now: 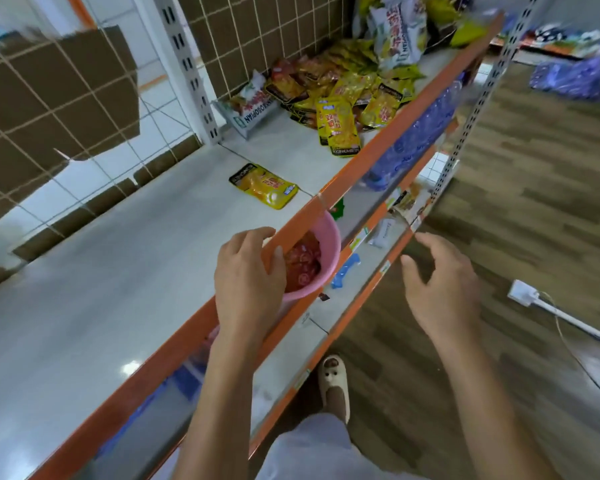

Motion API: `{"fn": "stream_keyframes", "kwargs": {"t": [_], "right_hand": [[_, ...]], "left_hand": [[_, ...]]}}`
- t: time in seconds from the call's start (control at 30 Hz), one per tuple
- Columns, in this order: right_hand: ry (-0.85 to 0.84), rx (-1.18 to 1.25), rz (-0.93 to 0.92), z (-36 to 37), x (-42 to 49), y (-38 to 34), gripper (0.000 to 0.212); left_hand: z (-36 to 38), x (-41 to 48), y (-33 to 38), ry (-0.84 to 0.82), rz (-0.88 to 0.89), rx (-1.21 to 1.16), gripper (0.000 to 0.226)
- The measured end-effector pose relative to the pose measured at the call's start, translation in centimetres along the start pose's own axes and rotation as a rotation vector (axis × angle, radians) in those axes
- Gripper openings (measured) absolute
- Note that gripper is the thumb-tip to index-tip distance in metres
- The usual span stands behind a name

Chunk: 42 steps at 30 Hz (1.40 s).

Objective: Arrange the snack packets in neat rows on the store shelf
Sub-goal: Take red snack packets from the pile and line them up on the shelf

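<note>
Gripping the shelf's (136, 271) orange front edge (187, 334), your left hand (248, 282) had its fingers curled over the top and its thumb on the face. Your right hand (444, 282) hung apart, fingers loosely spread, holding nothing. Beyond the left hand one yellow snack packet (264, 185) lay flat and alone on the shelf. A jumbled heap of packets (343, 88) lay at the far end. A pink bowl (326, 237) sat below the edge.

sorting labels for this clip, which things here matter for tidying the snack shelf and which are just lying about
Job: lone yellow packet, packet heap, shelf.
Lying about: power strip, slipper, cardboard.
</note>
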State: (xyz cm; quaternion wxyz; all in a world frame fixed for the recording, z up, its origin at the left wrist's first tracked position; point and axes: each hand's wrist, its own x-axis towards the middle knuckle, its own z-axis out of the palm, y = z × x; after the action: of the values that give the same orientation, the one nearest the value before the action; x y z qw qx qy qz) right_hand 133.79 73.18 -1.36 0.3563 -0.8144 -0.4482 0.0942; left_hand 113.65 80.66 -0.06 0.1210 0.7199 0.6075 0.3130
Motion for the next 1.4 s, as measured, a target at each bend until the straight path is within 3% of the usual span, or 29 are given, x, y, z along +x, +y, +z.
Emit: {"fn": "stream_keyframes", "kwargs": {"t": [0.3, 0.57, 0.73, 0.83, 0.93, 1.03, 1.1, 1.23, 1.3, 1.4], "right_hand": [[0.026, -0.027, -0.046, 1.8, 14.4, 0.2, 0.038], [-0.034, -0.011, -0.044, 4.7, 23.0, 0.0, 0.038], [-0.164, -0.065, -0.137, 6.8, 28.1, -0.6, 0.036], [-0.294, -0.105, -0.251, 8.3, 31.1, -1.5, 0.038], [-0.459, -0.160, -0.364, 9.9, 33.7, -2.5, 0.042], [-0.524, -0.119, -0.381, 10.7, 35.6, -3.3, 0.049], [-0.574, -0.087, -0.375, 10.9, 36.3, -3.9, 0.066], [-0.624, -0.336, -0.468, 11.6, 36.2, -5.0, 0.104], [-0.625, -0.335, -0.488, 12.1, 36.5, -5.2, 0.107], [-0.657, -0.142, -0.423, 12.5, 37.8, -5.0, 0.099]], "left_hand": [[7.3, 12.9, 3.5, -0.022, 0.004, -0.077, 0.028], [10.7, 21.0, 4.6, -0.144, -0.025, 0.023, 0.040], [13.1, 24.7, 5.3, -0.248, -0.157, 0.021, 0.046], [15.2, 26.0, 6.5, -0.315, -0.236, 0.025, 0.063], [17.0, 27.4, 7.6, -0.258, -0.344, -0.008, 0.071], [18.2, 29.2, 7.2, -0.120, -0.491, -0.189, 0.057], [18.8, 29.8, 6.9, -0.048, -0.573, -0.263, 0.050], [19.4, 30.3, 7.0, 0.011, -0.724, -0.326, 0.064], [19.7, 30.7, 6.6, 0.003, -0.768, -0.372, 0.054], [19.8, 30.8, 6.4, 0.020, -0.770, -0.467, 0.023]]}}
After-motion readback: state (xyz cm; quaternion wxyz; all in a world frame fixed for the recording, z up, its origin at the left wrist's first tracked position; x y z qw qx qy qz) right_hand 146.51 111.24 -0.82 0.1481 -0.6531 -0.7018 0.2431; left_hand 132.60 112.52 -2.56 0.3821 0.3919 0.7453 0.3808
